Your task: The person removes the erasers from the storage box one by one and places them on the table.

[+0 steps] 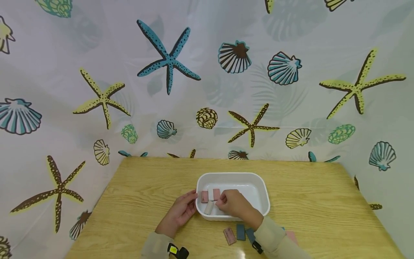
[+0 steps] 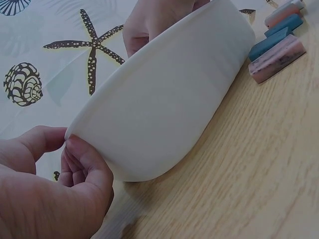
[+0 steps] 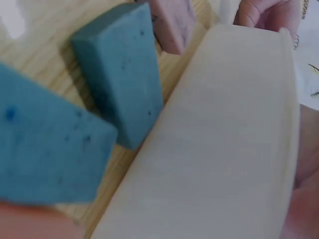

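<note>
A white plastic tub [image 1: 263, 192] stands on the table. My left hand [image 1: 182, 211] pinches its left rim between thumb and fingers, as the left wrist view shows closely. My right hand [image 1: 236, 204] reaches over the near rim into the tub. Its fingertips pinch a pink eraser [image 1: 219, 204], partly hidden by the hand, low in the tub. Beside it lie a pink eraser [image 1: 205, 196] against the left side, another pink block [image 1: 216, 194] and an off-white eraser [image 1: 209, 207]. In the right wrist view the tub's wall hides the fingertips.
In front of the tub lie a smudged pink eraser [image 1: 229, 236], a blue eraser [image 1: 240, 232] and a second blue one [image 1: 250, 235]. Another pink piece [image 1: 291, 237] is partly behind the right sleeve. A patterned curtain [image 1: 207, 90] encloses the wooden table [image 1: 155, 180] at the back and sides.
</note>
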Tool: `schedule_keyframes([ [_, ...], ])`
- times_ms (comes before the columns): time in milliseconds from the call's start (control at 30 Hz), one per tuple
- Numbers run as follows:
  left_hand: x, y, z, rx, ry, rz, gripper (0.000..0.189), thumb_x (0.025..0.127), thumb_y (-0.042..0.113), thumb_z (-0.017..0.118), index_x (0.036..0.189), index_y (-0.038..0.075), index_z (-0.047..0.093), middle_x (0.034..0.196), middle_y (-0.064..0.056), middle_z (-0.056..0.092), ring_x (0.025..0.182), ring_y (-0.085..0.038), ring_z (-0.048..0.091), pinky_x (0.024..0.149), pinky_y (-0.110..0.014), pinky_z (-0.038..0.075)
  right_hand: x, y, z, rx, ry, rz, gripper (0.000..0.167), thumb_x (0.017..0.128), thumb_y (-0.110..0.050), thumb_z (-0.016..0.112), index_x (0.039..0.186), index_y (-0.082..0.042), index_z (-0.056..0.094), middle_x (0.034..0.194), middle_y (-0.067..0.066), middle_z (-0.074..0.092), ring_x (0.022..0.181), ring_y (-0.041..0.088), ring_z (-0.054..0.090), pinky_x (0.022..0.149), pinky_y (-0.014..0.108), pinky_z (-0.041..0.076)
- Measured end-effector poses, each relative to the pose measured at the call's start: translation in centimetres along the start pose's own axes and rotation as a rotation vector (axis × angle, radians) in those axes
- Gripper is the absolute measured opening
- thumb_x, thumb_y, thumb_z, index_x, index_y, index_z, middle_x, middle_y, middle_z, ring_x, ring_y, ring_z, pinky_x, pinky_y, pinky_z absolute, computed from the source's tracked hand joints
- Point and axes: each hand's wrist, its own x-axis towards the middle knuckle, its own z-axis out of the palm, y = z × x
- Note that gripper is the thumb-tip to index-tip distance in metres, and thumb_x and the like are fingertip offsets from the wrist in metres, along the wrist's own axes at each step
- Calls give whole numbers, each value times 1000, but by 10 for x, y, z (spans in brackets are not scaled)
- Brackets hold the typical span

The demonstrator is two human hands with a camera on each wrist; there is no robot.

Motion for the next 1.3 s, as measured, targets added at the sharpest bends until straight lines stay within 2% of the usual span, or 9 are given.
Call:
schedule_keyframes([
  [300, 0, -4, 0, -11, 10, -11, 46, 94, 7, 53, 134, -6, 34, 118, -14, 53, 96, -13, 54, 85, -27, 47, -17, 7, -27, 199, 5, 81, 19, 85, -28, 68, 85, -9, 66, 73, -5, 63, 70, 8, 59, 67, 27, 48],
  [467, 1, -6, 1, -3, 10, -18, 47, 94, 7, 53, 135, -6, 35, 120, -15, 53, 97, -14, 55, 85, -28, 48, -29, 6, -41, 386, -9, 157, 29, 85, -33, 67, 93, -6, 66, 78, 0, 66, 72, 13, 63, 69, 29, 50],
  [600, 2, -6, 2, -6, 12, -26, 48, 93, 7, 54, 136, -5, 36, 121, -16, 53, 95, -14, 56, 83, -28, 48, -41, 3, -53, 577, -39, 186, 32, 87, -27, 66, 102, 1, 64, 89, 8, 67, 79, 20, 64, 74, 35, 52],
  [700, 3, -6, 2, -13, 7, -31, 49, 93, 7, 54, 137, -5, 35, 122, -16, 53, 95, -14, 56, 84, -28, 48, -50, 3, -62, 670, -60, 201, 32, 88, -23, 65, 106, 4, 62, 97, 14, 66, 83, 23, 64, 78, 41, 51],
  [833, 4, -6, 3, -10, 4, -28, 50, 93, 7, 54, 137, -6, 34, 120, -16, 53, 95, -14, 55, 84, -28, 48, -63, 10, -72, 711, -86, 232, 36, 89, -26, 64, 109, 3, 61, 102, 17, 64, 85, 25, 64, 82, 45, 49],
  [967, 4, -6, 5, -2, 6, -23, 49, 93, 6, 54, 136, -7, 34, 114, -14, 56, 93, -14, 55, 82, -28, 48, -79, 18, -85, 710, -86, 272, 38, 90, -28, 62, 112, 3, 59, 104, 15, 63, 90, 24, 63, 85, 46, 48],
  [1167, 0, -1, 6, -3, 14, -11, 49, 93, 6, 54, 136, -9, 34, 111, -11, 57, 90, -13, 55, 79, -26, 49, -106, 29, -103, 703, -41, 307, 41, 90, -26, 61, 115, 6, 56, 110, 18, 61, 93, 23, 62, 85, 42, 49],
  [1300, -3, 3, 5, 7, 13, -14, 51, 93, 7, 55, 136, -8, 34, 115, -11, 55, 93, -13, 54, 82, -26, 47, -121, 41, -110, 679, -20, 335, 43, 91, -27, 60, 115, 8, 54, 109, 18, 62, 95, 25, 61, 83, 39, 50],
])
